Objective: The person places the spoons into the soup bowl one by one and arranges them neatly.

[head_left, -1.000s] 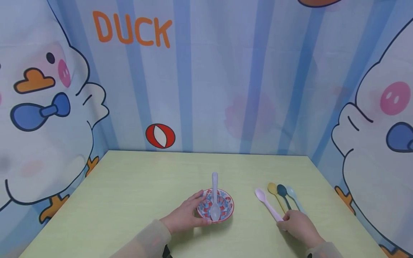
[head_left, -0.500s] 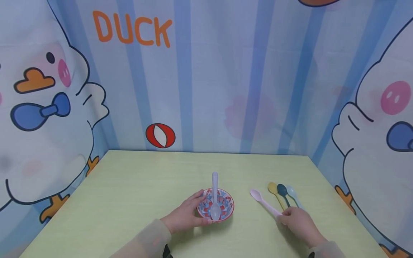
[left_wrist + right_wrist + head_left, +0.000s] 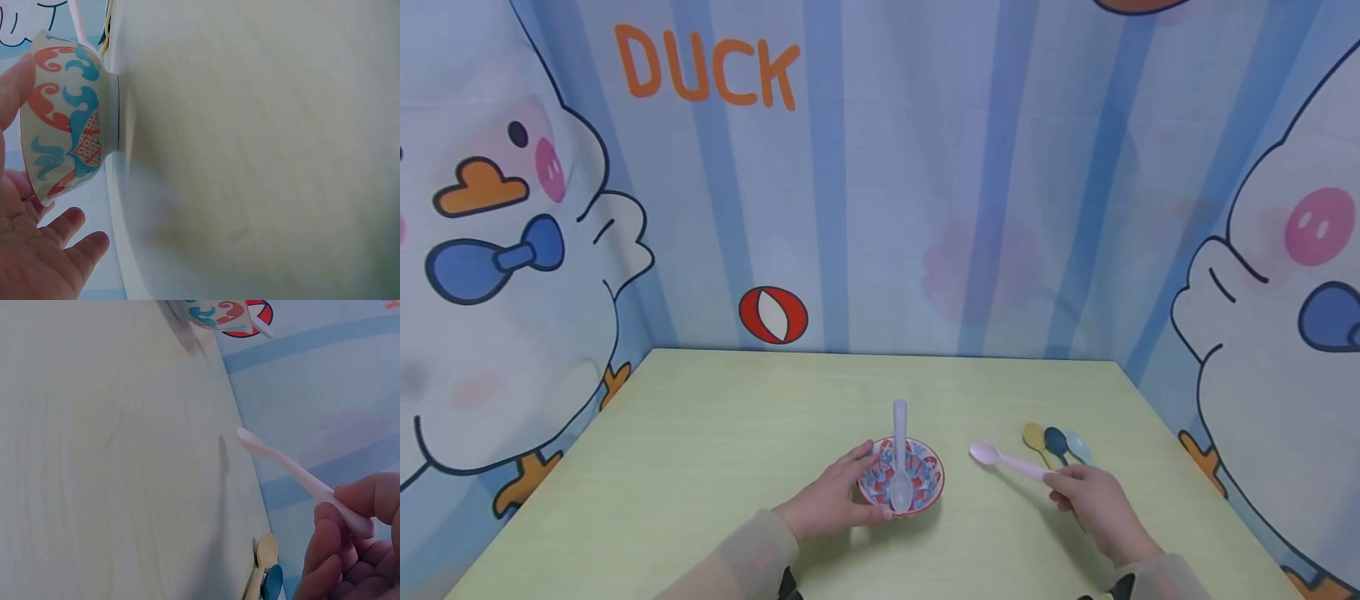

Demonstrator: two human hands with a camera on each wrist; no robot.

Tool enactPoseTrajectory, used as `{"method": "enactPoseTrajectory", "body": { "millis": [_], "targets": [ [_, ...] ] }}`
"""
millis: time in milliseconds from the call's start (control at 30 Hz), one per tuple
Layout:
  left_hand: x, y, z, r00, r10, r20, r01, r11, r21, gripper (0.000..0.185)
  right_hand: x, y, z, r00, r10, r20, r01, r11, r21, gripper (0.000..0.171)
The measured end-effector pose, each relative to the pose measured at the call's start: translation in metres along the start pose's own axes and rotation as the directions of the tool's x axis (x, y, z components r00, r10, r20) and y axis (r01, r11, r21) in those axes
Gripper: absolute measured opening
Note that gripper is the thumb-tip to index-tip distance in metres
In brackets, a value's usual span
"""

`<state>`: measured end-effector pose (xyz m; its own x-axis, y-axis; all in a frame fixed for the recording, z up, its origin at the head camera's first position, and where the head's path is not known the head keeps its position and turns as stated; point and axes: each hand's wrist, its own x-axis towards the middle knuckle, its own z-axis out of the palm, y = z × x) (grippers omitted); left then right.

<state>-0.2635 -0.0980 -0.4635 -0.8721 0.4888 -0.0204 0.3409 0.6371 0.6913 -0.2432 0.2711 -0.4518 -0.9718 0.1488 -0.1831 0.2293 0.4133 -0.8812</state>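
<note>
A small bowl [image 3: 917, 493] with a red and blue pattern stands near the table's front middle, a pale lilac spoon [image 3: 899, 454] lying in it with its handle pointing away. My left hand [image 3: 831, 500] cups the bowl's left side; in the left wrist view the fingers [image 3: 15, 94] lie along the bowl [image 3: 65, 119]. My right hand [image 3: 1093, 500] pinches the handle of a pink spoon [image 3: 1003, 461] and holds it above the table, its head pointing left toward the bowl. In the right wrist view the pink spoon [image 3: 284, 464] hangs over its own shadow.
Three spoons lie side by side on the table to the right: yellow [image 3: 1035, 437], dark blue [image 3: 1056, 442] and pale blue [image 3: 1078, 447]. The green table [image 3: 715, 433] is walled by a cartoon duck curtain [image 3: 880, 167] at the back and both sides.
My right hand has lifted the pink spoon off the table and swung its head left toward the bowl. The left hand and the bowl have stayed put.
</note>
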Motion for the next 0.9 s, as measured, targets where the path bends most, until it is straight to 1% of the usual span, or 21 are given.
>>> {"method": "enactPoseTrajectory", "body": {
  "millis": [133,233,367,433,533,600,667,733,900],
  "targets": [
    [0.000,0.000,0.000,1.000,0.013,-0.006,-0.013,1.000,-0.001,0.089,0.002,-0.002,-0.001,1.000,0.013,-0.016,-0.012,0.996,0.094,0.035],
    [0.000,0.000,-0.001,1.000,0.021,-0.006,-0.021,1.000,0.005,0.089,0.003,-0.004,-0.001,0.999,0.027,-0.033,-0.022,0.989,0.146,0.032],
    [0.000,0.000,-0.001,1.000,0.023,-0.006,-0.023,1.000,0.007,0.089,0.003,-0.006,-0.001,0.999,0.039,-0.031,-0.032,0.977,0.212,0.030],
    [-0.001,0.000,-0.001,1.000,0.023,-0.005,-0.023,1.000,0.006,0.089,0.004,-0.007,-0.001,0.998,0.057,-0.019,-0.051,0.964,0.261,0.035],
    [-0.001,0.001,0.000,1.000,0.023,-0.006,-0.023,1.000,-0.003,0.089,0.005,-0.009,-0.001,0.996,0.088,0.001,-0.084,0.939,0.334,0.048],
    [-0.002,0.001,0.000,1.000,0.023,-0.006,-0.023,1.000,-0.007,0.089,0.005,-0.012,-0.001,0.995,0.099,0.008,-0.095,0.927,0.363,0.053],
    [-0.001,0.001,0.000,1.000,0.026,-0.007,-0.026,1.000,-0.007,0.089,0.005,-0.015,0.000,0.995,0.095,0.011,-0.092,0.920,0.381,0.054],
    [-0.002,0.001,0.000,1.000,0.026,-0.007,-0.027,1.000,-0.008,0.089,0.005,-0.018,0.000,0.997,0.082,0.007,-0.078,0.920,0.384,0.051],
    [-0.001,0.000,0.000,1.000,0.028,-0.005,-0.028,1.000,-0.004,0.090,0.006,-0.024,0.002,0.999,0.038,0.000,-0.035,0.918,0.394,0.034]
  ]
}}
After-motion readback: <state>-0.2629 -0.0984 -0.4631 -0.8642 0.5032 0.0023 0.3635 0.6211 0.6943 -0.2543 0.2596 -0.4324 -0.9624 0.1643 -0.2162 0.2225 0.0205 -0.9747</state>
